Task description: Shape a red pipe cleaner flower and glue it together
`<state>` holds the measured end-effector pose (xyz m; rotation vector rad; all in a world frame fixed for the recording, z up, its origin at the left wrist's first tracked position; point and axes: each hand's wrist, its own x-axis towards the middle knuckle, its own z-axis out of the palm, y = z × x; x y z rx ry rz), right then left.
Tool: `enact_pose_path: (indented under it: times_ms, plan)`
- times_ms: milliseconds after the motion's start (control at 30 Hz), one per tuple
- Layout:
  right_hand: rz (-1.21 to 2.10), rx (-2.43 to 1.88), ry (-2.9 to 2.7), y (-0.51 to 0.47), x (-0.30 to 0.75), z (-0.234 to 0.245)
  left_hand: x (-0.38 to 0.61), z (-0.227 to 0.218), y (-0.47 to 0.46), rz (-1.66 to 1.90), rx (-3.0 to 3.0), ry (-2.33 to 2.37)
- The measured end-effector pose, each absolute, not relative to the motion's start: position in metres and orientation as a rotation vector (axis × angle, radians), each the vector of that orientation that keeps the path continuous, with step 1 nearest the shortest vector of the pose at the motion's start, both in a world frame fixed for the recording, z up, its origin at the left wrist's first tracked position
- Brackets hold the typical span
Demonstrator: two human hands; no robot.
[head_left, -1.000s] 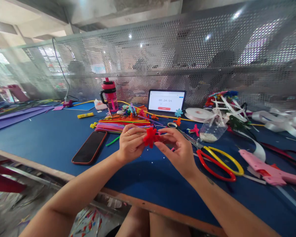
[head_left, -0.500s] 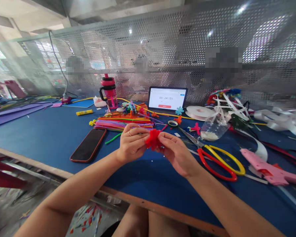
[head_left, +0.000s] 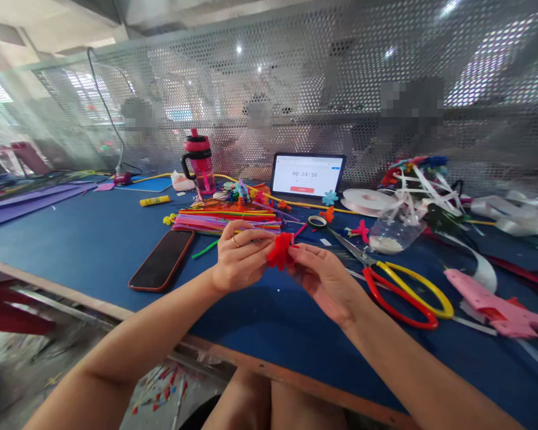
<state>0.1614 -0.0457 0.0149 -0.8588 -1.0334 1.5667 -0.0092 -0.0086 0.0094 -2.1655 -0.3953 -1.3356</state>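
Single head-worn view, looking forward and down from above the wearer's thighs (head_left: 269,409) across a blue worktable (head_left: 80,263). Left hand (head_left: 240,260) and right hand (head_left: 325,286) near the lens, at lower centre of frame. Perforated metal screen (head_left: 269,71) farther off, across upper frame. Wide-angle curvature at edges.

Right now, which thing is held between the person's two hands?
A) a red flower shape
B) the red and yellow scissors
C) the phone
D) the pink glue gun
A: the red flower shape is pinched between the left hand and the right hand, above the blue table.
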Motion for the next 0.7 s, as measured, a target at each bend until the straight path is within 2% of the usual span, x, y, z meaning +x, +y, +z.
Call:
enact_pose_path:
  times_ms: [300, 700]
  plan:
    - [1.697, -0.802, -0.885, -0.0474, 0.1602, 0.0161, -0.0072, 0.0090, -0.0096, -1.356, -2.178, -0.392]
    - [1.692, -0.749, -0.932, -0.0456, 0.1617, 0.0142, -0.0072, 0.0074, -0.0083, -1.375, -2.178, -0.400]
